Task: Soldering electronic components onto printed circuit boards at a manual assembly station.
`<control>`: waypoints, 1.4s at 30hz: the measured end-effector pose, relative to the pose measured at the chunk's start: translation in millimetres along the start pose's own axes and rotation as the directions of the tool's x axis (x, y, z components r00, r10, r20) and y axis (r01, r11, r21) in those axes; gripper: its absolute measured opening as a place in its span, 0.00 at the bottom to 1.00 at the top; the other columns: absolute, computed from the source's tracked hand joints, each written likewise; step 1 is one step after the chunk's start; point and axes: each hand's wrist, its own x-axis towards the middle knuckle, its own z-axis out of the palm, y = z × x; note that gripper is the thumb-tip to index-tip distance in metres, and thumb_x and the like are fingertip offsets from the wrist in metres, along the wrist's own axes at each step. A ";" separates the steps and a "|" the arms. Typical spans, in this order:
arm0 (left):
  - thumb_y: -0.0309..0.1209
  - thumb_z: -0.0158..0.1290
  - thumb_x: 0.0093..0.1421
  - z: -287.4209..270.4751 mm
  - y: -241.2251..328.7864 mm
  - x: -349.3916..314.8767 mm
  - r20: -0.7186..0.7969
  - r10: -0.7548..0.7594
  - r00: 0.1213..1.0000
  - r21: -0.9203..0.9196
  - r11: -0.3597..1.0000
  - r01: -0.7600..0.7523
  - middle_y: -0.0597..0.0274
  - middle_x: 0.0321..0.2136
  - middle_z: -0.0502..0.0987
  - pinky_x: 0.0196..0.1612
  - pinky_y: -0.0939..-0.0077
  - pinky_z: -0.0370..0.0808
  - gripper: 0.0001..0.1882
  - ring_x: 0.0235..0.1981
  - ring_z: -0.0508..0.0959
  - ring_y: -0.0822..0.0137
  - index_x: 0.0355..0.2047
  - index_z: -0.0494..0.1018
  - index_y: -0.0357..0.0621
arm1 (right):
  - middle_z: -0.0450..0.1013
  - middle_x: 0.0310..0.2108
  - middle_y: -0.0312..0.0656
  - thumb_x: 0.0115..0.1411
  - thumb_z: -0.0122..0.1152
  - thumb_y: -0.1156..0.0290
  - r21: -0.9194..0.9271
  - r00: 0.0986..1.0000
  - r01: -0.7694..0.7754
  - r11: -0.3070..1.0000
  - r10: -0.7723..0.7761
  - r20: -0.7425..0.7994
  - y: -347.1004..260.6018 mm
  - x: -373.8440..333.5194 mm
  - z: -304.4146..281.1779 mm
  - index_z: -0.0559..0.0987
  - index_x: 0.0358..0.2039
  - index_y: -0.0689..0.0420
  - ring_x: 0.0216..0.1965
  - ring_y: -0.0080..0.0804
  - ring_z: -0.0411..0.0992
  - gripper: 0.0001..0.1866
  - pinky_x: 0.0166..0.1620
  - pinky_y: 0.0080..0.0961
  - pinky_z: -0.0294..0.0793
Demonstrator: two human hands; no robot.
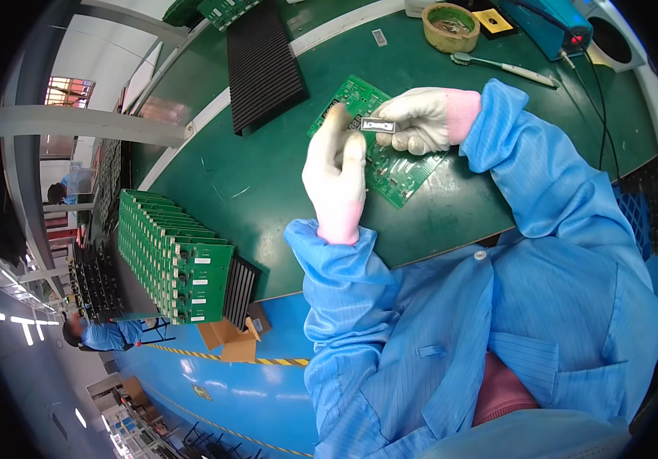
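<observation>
My right hand [420, 122], in a white glove with a pink cuff, pinches a small rectangular framed piece [378, 125] with a pale middle and grey edge. Close to its left, my left hand [335, 168], gloved the same way, has thumb and fingers apart with nothing visible between them; its fingertips are slightly blurred. Beneath both hands a green circuit board [403, 182] lies on the green bench top, carrying dark digit displays [355, 122]. The hands cover part of that board.
Upright green circuit boards [176, 260] stand in a black rack at the left. A ridged black rack [264, 69] lies at the back. Farther right are a round pot [451, 28], a brush [505, 69], a blue powered unit [550, 30] and cables. A small rectangular piece [379, 37] lies near the pot.
</observation>
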 end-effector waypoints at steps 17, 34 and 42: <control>0.23 0.55 0.58 -0.9 5.6 -0.9 0.170 -0.255 0.952 -0.503 0.808 0.306 0.52 0.36 0.77 0.36 0.83 0.73 0.16 0.31 0.75 0.71 0.46 0.73 0.30 | 0.76 0.26 0.44 0.66 0.52 0.69 0.060 0.998 0.014 0.998 -0.018 0.053 8.8 2.7 -2.4 0.72 0.46 0.66 0.17 0.20 0.73 0.14 0.18 0.09 0.74; 0.24 0.56 0.58 -1.5 6.5 -0.6 0.180 -0.313 0.932 -0.488 0.794 0.361 0.52 0.35 0.77 0.33 0.82 0.74 0.16 0.29 0.75 0.71 0.45 0.72 0.29 | 0.75 0.26 0.42 0.65 0.54 0.68 -0.064 0.992 0.121 0.991 -0.123 -0.023 13.0 1.6 -0.4 0.73 0.46 0.66 0.18 0.19 0.71 0.15 0.19 0.07 0.70; 0.24 0.55 0.58 -0.4 7.5 -0.6 0.186 -0.327 0.927 -0.515 0.770 0.375 0.50 0.35 0.77 0.33 0.82 0.76 0.16 0.30 0.77 0.69 0.46 0.72 0.28 | 0.74 0.27 0.41 0.63 0.56 0.68 -0.520 0.933 0.217 0.826 -0.333 -0.139 14.5 -3.8 14.6 0.75 0.44 0.63 0.23 0.20 0.71 0.13 0.25 0.11 0.71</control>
